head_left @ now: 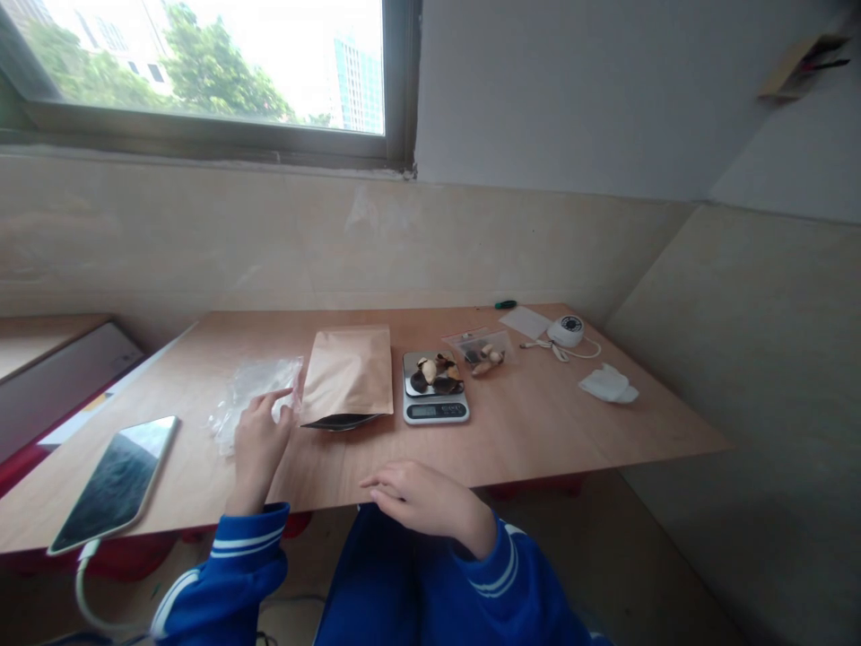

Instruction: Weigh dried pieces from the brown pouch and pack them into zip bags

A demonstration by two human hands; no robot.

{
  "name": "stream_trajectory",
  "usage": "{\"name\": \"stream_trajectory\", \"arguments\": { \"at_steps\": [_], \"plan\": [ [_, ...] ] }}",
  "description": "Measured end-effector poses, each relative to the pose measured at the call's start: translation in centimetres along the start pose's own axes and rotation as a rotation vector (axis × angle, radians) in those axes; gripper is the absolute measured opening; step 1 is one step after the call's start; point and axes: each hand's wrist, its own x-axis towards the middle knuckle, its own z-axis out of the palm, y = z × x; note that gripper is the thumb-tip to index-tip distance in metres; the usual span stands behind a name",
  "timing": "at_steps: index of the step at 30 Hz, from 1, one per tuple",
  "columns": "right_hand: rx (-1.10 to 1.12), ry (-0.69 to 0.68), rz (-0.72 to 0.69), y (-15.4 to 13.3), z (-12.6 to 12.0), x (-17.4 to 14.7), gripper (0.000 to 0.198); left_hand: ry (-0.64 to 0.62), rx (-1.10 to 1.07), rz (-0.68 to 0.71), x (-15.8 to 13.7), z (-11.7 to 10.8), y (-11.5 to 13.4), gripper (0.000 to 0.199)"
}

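My left hand (pixel 261 438) lies over several clear plastic bags (pixel 259 381) at the left of the table. Its index finger and thumb are apart; whether they touch the plastic I cannot tell. At the table's front edge, my right hand (pixel 421 493) rests with fingers stretched out and nothing in it. Between and beyond the hands lies a brown kraft paper pouch (pixel 350 372), its dark mouth slightly parted towards me. To its right stands a small digital kitchen scale (pixel 436 411), bearing dark and pale dried pieces (pixel 434 372), perhaps shells or mushrooms.
A clear zip bag (pixel 490 352) of similar pieces sits right of the scale. Farther right are a white round device with a cable (pixel 566 332), a crumpled white tissue (pixel 609 384) and a green-handled tool (pixel 506 305). A phone (pixel 117 484) on a charging cable lies front left.
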Motion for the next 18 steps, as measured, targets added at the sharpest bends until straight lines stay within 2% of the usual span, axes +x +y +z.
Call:
{"name": "stream_trajectory", "arguments": {
  "at_steps": [2,4,7,9,13,18],
  "plan": [
    [0.014,0.061,0.036,1.1,-0.3,-0.4,0.028,0.000,0.047,-0.046,0.2,0.3,-1.0,0.040],
    [-0.057,0.217,0.116,2.9,-0.7,-0.6,0.030,-0.034,0.068,-0.070,0.2,0.7,-1.9,0.040],
    [-0.302,0.510,0.282,6.5,-1.5,-0.9,0.033,-0.073,0.083,-0.080,-0.2,1.4,-2.6,0.040],
    [-0.460,0.604,0.368,8.8,-2.0,-1.2,0.034,-0.103,0.089,-0.082,-0.6,1.8,-2.8,0.041],
    [-0.611,0.569,0.451,11.6,-2.9,-1.4,0.034,-0.147,0.104,-0.095,-0.9,2.0,-2.7,0.042],
    [-0.657,0.516,0.482,12.9,-3.4,-0.6,0.036,-0.145,0.046,-0.075,-0.6,1.7,-2.9,0.041]
  ]
}}
